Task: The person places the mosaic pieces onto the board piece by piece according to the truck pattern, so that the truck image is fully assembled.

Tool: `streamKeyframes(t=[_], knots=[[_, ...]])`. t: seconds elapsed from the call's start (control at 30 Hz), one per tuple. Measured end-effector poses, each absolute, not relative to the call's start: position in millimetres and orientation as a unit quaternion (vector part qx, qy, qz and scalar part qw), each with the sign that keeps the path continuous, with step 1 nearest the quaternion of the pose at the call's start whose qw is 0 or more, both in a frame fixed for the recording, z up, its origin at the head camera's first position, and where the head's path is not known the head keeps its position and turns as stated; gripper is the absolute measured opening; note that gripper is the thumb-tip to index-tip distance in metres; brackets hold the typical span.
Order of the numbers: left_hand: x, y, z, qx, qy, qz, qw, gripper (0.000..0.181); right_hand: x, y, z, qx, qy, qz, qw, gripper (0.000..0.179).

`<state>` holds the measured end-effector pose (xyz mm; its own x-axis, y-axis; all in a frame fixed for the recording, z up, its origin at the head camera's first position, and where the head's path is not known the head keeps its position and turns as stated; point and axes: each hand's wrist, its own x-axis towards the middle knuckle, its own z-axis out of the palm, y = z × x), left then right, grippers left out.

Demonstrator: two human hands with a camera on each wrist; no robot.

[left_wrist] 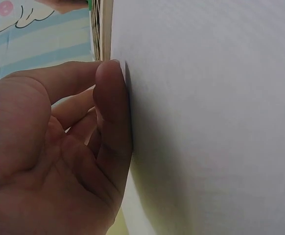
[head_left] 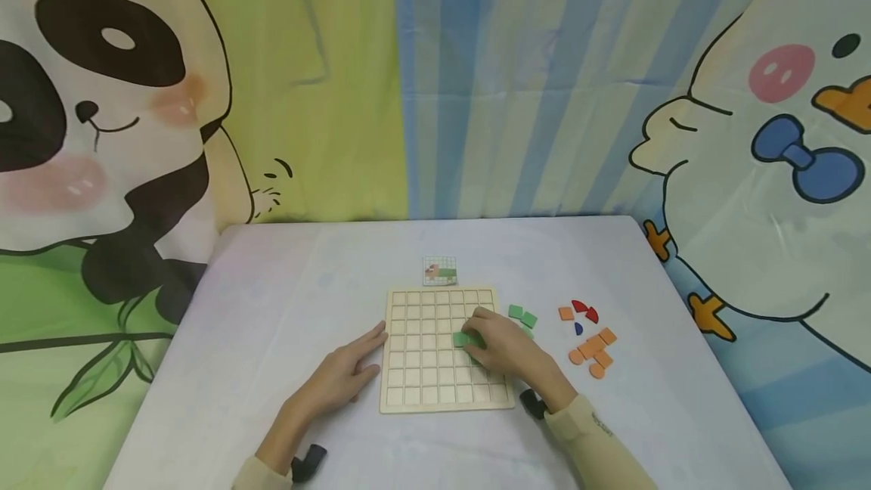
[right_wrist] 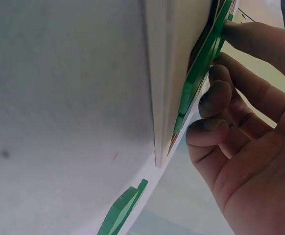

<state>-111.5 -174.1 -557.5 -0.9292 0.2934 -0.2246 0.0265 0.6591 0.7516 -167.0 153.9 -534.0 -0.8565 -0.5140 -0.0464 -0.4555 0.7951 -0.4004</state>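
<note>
A pale wooden grid board (head_left: pixel 412 360) lies flat on the table. My left hand (head_left: pixel 337 375) is at its left edge, fingertips touching the rim and thumb resting low on the white cloth. Over the right half of the board is my right hand (head_left: pixel 506 345), its thumb and a finger pinching a green square tile (head_left: pixel 461 339) at the grid. More green tiles (right_wrist: pixel 187 93) on the board show under that hand in the right wrist view, partly hidden by the fingers.
Loose green tiles (head_left: pixel 516 311) lie just right of the board. Farther right are orange pieces (head_left: pixel 592 346), red pieces (head_left: pixel 579 306) and a small blue piece (head_left: pixel 578 329). A small picture card (head_left: pixel 440 271) lies beyond the board's far edge. A patterned curtain (head_left: pixel 517 82) hangs behind the table.
</note>
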Motion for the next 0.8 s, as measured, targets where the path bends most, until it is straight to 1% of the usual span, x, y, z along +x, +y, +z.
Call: streamKeyframes(t=[0.33,0.47,0.63,0.7,0.8], knots=[[-112,-173,-558,0.082,0.898,0.400,0.161,0.069,-170,155,-534,-0.247,0.941,-0.209,0.096,0.025],[-111,-173,-559,0.085,0.903,0.392,0.154,0.070,-171,166,-534,-0.241,0.941,-0.226,0.076,0.026],[-111,-172,-559,0.091,0.911,0.376,0.145,0.074,-178,194,-530,-0.179,0.953,-0.243,0.025,0.021],[-111,-172,-558,0.092,0.913,0.370,0.143,0.076,-181,209,-530,-0.145,0.960,-0.237,0.019,0.022],[-112,-173,-558,0.100,0.917,0.359,0.142,0.078,-184,232,-530,-0.107,0.969,-0.220,0.030,0.026]])
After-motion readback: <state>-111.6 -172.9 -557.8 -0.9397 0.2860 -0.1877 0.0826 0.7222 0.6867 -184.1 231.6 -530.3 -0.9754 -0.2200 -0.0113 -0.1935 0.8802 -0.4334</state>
